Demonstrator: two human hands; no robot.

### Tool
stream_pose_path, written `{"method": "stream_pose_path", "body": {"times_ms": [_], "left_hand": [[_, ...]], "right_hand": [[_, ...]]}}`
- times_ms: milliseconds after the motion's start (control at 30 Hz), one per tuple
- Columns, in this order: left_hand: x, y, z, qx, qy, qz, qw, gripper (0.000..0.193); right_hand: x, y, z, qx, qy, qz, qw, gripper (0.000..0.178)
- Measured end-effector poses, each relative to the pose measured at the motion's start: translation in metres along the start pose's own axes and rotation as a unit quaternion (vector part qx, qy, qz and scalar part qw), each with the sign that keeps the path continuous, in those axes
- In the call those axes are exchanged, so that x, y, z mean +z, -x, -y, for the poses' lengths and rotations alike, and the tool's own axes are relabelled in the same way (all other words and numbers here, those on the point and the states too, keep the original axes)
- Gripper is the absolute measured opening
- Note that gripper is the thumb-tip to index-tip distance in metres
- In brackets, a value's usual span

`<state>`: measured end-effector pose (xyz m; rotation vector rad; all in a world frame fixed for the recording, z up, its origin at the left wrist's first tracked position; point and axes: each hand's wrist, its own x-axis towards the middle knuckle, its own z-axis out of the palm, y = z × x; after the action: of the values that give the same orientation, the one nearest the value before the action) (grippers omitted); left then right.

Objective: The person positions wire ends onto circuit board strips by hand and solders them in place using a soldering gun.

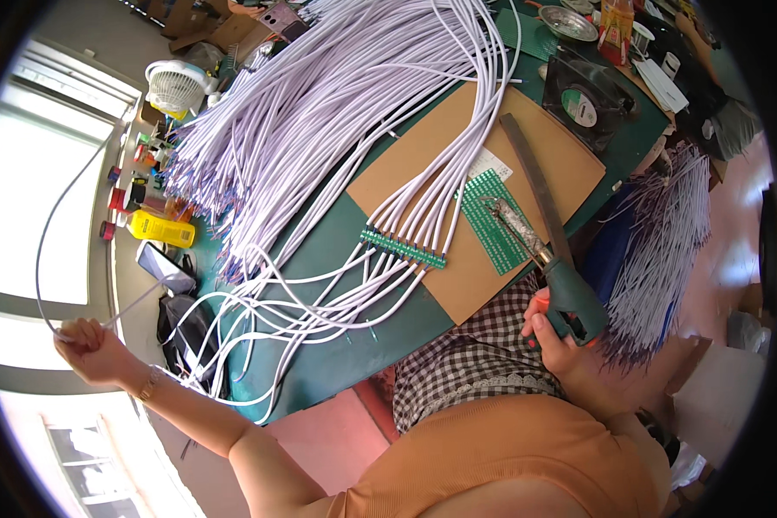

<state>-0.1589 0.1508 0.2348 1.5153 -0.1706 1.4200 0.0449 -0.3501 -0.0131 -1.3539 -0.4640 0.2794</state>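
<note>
My left hand (92,351) is raised out at the far left, its fingers closed on a thin grey wire (41,246) that bows upward in a loop. My right hand (554,337) grips a green soldering gun (572,296) near my lap. The gun's metal tip reaches over a green circuit board panel (485,226) lying on brown cardboard (570,164). Left of that panel, a narrow green board strip (403,248) has white cables (436,186) running from its far side and more looping off its near side. Neither tool nor hand touches this strip.
A large heap of white cables (319,95) covers the far part of the green table (319,380). A dark curved strip (540,186) lies beside the soldering gun. A yellow bottle (160,229) and small fan (177,86) stand left. Another cable bundle (665,250) hangs at right.
</note>
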Motion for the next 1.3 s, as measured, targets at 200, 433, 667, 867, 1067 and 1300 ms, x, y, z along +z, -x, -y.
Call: {"method": "stream_pose_path", "body": {"times_ms": [200, 433, 667, 867, 1067, 1300], "left_hand": [[0.039, 0.0, 0.017, 0.183, -0.601, 0.31, 0.714, 0.036], [-0.081, 0.057, 0.021, -0.302, -0.67, 0.234, 0.636, 0.031], [-0.021, 0.052, 0.094, -0.233, -0.709, 0.298, 0.596, 0.032], [0.043, -0.002, 0.229, -0.138, -0.706, 0.266, 0.642, 0.032], [0.033, 0.008, 0.287, -0.122, -0.699, 0.147, 0.689, 0.027], [0.078, 0.045, 0.228, -0.273, -0.292, -0.031, 0.916, 0.025]], "right_hand": [[0.003, 0.002, -0.013, 0.001, -0.023, -0.049, 0.999, 0.027], [-0.004, 0.001, -0.015, -0.025, -0.042, -0.069, 0.996, 0.025], [-0.005, -0.002, -0.007, -0.016, 0.002, -0.067, 0.998, 0.025], [0.011, 0.01, -0.003, -0.017, -0.018, -0.063, 0.998, 0.025], [0.014, 0.022, -0.001, 0.025, -0.012, -0.086, 0.996, 0.026], [0.014, 0.009, -0.002, 0.016, -0.039, -0.054, 0.998, 0.029]]}}
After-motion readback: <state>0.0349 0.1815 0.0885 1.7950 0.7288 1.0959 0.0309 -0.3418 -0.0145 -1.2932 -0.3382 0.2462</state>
